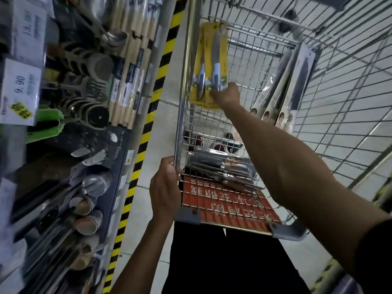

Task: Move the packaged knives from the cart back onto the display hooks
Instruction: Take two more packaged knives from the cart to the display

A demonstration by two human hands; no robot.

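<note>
A wire shopping cart (186,60) fills the middle of the view. Two knives on yellow backing cards (211,64) stand inside it against its left wall. My right hand (226,95) reaches deep into the cart and pinches the lower end of these yellow packs. My left hand (164,187) grips the cart's near left corner post. Several long knife packs in white-and-dark boxes (282,90) lean in the far right corner. More clear-packed knives (222,166) lie flat near the red seat flap (229,204).
A display shelf (70,102) on the left holds hanging utensils, wooden-handled tools, ladles and price tags (20,90). A yellow-and-black striped edge (148,115) runs along its base. The floor is pale tile. My dark trousers show below the cart.
</note>
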